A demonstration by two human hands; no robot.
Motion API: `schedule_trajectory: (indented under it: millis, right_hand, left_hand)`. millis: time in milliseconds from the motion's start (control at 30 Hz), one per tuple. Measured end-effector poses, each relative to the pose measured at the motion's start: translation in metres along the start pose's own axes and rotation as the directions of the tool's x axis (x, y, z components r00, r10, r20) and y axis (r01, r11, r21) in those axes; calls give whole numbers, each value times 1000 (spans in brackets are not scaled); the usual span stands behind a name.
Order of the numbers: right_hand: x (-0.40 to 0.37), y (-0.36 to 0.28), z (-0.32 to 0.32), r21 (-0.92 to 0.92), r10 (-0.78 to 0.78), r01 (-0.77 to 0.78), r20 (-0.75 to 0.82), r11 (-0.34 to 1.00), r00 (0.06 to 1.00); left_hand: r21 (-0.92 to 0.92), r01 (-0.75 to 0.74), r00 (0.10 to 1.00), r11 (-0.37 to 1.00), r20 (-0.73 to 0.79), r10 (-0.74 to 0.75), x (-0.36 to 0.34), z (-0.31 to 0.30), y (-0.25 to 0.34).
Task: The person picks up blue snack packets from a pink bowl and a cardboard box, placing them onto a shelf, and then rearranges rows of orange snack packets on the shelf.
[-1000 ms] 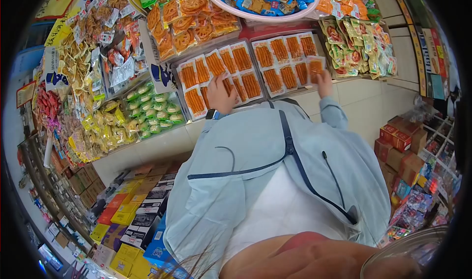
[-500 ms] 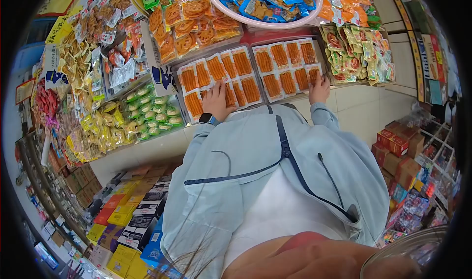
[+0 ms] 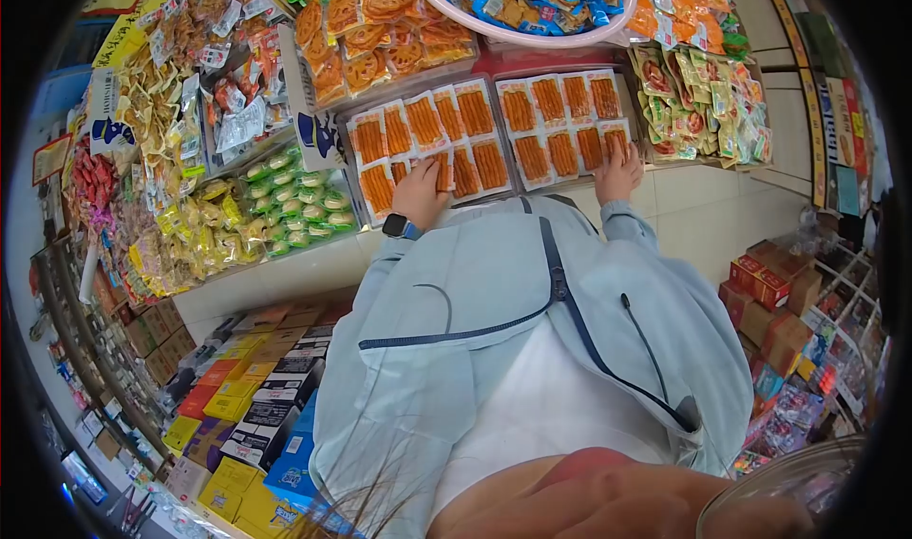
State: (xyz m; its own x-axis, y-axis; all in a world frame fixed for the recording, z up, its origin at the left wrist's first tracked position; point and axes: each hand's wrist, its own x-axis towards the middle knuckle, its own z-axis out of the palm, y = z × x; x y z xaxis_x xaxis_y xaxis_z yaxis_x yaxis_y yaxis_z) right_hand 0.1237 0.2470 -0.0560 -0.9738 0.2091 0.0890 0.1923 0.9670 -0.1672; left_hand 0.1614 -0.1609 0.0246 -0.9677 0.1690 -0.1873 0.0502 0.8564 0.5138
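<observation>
The left hand (image 3: 421,189) rests on the near row of orange stick-snack packets (image 3: 475,112) in the left tray (image 3: 349,173), fingers curled over one packet's edge. Whether it pinches that packet or merely presses on it cannot be told. The right hand (image 3: 619,169) lies flat and unclenched, fingers spread, on the near right corner of the neighbouring tray's packets (image 3: 546,102). Both palms hide the packets beneath them. A smartwatch (image 3: 400,226) sits on the left wrist. The pink basin (image 3: 494,32) above is cut off by the frame, and the packet print is too small to read.
</observation>
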Motion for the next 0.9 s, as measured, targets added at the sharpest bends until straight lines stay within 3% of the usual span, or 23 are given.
schedule_trajectory:
  millis: [33, 133, 200, 233, 267, 300, 333, 433, 500, 567, 667, 800, 900]
  right_hand:
    - [1, -11, -10, -13, -8, 8, 43, 1000, 999]
    - [5, -31, -25, 88, -203, 211, -89, 974, 975]
    - [14, -36, -11, 372, -319, 269, 77, 888, 945]
    - [19, -44, -14, 506, -392, 274, 141, 818, 909]
    - [22, -52, -20, 670, -362, -2, 403, 742, 840]
    - [28, -77, -43, 717, -378, -307, 623, 626, 685]
    - [29, -97, -55, 638, -437, -598, 769, 485, 466]
    - [5, -126, -32, 565, -404, -823, 742, -49, 534]
    - [7, -121, -39, 613, -350, -790, 746, 28, 567]
    - [12, -105, -24, 650, -257, -750, 750, 121, 609]
    - [20, -79, 11, 684, -213, -558, 701, 470, 680]
    - [24, -77, 25, 737, -261, -279, 524, 615, 811]
    - [28, -85, 31, 669, -99, -161, 333, 726, 938]
  left_hand:
    - [-51, 14, 1000, 999, -2, -15, -1, -3, -1]
    - [-170, 68, 995, 983, -56, -78, 1, -12, 12]
    - [-254, 21, 992, 967, -112, -51, 6, -12, 29]
    - [-233, -90, 986, 968, -156, 54, 12, -9, 41]
    - [-204, -201, 966, 958, -203, 160, 24, -6, 52]
    - [-166, -311, 932, 936, -246, 266, 37, -2, 62]
    - [-174, -367, 924, 914, -180, 337, 49, 5, 74]
    - [-185, -493, 867, 850, -21, 498, 63, 20, 93]
    - [-146, -535, 840, 832, 7, 542, 63, 25, 94]
    - [-179, -477, 876, 861, -20, 481, 61, 34, 79]
    - [-110, -323, 946, 940, -31, 321, 44, 24, 54]
    - [4, -72, 981, 997, -178, 71, 25, 17, 34]
    - [35, 33, 977, 999, -214, -24, 10, 31, 6]
